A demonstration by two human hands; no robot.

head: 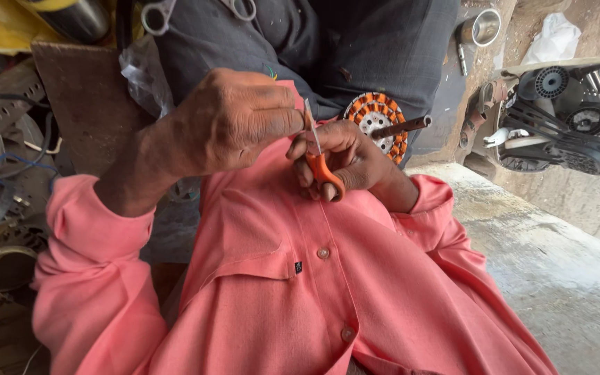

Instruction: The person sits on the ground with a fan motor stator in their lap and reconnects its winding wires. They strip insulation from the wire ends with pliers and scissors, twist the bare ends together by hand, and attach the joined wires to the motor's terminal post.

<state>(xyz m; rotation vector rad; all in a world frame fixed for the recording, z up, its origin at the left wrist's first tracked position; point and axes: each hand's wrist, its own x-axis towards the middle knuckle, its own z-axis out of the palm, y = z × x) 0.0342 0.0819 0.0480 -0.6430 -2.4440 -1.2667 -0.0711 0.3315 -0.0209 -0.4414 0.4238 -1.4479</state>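
A person in a salmon-pink shirt (293, 292) works with both hands raised close together over the chest. The right hand (345, 160) is curled tight around a small pair of orange-handled scissors (319, 163), fingers through the loops, the steel blades pointing up toward the left hand. The left hand (227, 121) is drawn into a loose fist, thumb and forefinger pinched narrowly together right at the scissor blades; what they pinch is too small to tell, though a few thin coloured wire ends (271, 71) show above the knuckles of that hand. Just beyond the right hand, resting on the grey trousers (355, 48) of the lap, lies a round motor stator (378, 121) wound with orange coils, a dark shaft (401, 127) sticking out of its centre toward the right. Farther past the right hand, on the ground, stand a small steel cup (484, 26) and a dismantled machine housing (564, 114) with black pulleys. Beyond the left hand sits a worn brown board (81, 97), with a crumpled clear plastic bag (144, 80) at its edge.
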